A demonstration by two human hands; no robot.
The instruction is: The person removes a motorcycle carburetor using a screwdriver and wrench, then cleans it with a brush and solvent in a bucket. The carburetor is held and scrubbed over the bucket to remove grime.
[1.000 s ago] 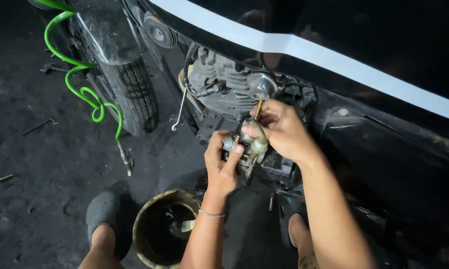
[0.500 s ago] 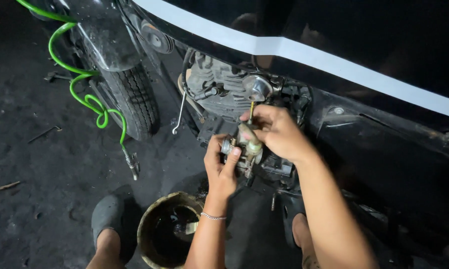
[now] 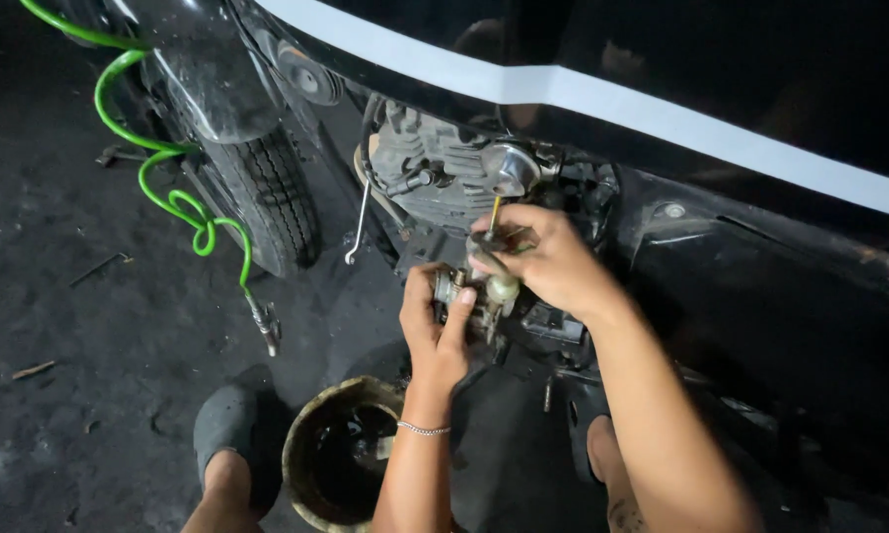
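My left hand (image 3: 433, 331) grips a small metal carburettor (image 3: 467, 294) from below, thumb pressed on its side. My right hand (image 3: 548, 259) comes from the right and closes on the top of the same part, where a thin yellowish cable (image 3: 495, 213) rises toward the engine (image 3: 435, 178). Both hands work just under the grey finned engine of a black scooter with a white stripe (image 3: 583, 94). Much of the part is hidden behind my fingers.
A dirty round basin (image 3: 316, 444) with dark liquid sits on the floor under my hands. A coiled green air hose (image 3: 158, 163) hangs left with a metal nozzle (image 3: 265, 326). The front tyre (image 3: 267, 197) stands left. My feet in grey slippers (image 3: 225, 424) flank the basin.
The view has shifted slightly. My right hand has lowered a little onto the top of the carburettor; my left hand keeps its grip.
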